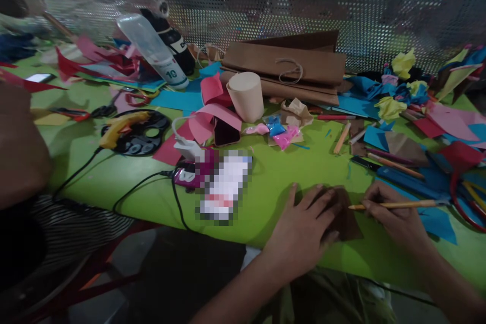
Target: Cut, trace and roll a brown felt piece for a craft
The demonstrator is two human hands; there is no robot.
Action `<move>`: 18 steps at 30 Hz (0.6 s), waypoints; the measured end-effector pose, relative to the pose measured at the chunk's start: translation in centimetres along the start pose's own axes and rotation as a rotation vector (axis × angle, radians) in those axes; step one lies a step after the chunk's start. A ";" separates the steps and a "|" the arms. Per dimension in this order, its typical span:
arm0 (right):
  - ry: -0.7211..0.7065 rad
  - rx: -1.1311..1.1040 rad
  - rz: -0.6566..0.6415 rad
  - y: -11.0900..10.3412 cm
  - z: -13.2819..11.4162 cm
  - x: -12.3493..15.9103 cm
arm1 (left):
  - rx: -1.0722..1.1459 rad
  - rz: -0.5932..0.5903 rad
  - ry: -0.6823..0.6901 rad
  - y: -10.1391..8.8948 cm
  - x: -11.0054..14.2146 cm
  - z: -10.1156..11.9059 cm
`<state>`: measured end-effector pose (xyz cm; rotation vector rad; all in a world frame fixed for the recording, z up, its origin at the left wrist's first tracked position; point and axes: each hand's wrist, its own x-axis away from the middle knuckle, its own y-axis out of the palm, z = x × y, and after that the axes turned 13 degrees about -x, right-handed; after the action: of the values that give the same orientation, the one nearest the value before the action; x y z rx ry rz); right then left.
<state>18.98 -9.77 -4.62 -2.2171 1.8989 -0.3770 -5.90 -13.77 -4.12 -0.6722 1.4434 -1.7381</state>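
My left hand (309, 225) lies flat with fingers spread, pressing on a piece of brown paper (351, 220) near the table's front edge. Much of that paper is hidden under the palm and fingers. To its right, my right hand (395, 212) pinches a yellow pencil (406, 204), held almost level with its tip pointing left over the paper's right part. Whether the tip touches the paper I cannot tell. Left of my left hand lies a phone (228, 182) with its lit screen blurred out. A blue cutter (398, 177) rests just beyond my right hand.
A yellow glue gun (123, 129) lies on a black palette (152, 142); its cord runs off the front edge. A magenta power strip (193, 174) sits beside the phone. Farther back stand a beige cylinder (246, 96), brown paper rolls (281, 63) and a bottle (155, 50). Another person's arm (23, 142) is at left.
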 end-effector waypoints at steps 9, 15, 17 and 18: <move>0.041 -0.016 -0.070 -0.3 0.4 0.8 | -0.023 -0.012 0.006 0.0 0.1 0.0; 0.062 -0.035 -0.071 -0.3 0.2 2.0 | -0.055 -0.010 -0.001 -0.1 0.0 0.1; 0.056 -0.043 -0.078 -0.4 0.2 2.3 | -0.065 -0.011 0.001 -0.1 0.0 0.1; 0.055 -0.045 -0.084 -0.5 0.3 2.5 | -0.067 -0.013 0.004 -0.1 0.0 0.1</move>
<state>19.86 -12.16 -4.56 -2.3446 1.8627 -0.4165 -5.86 -13.79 -4.03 -0.7156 1.5092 -1.7081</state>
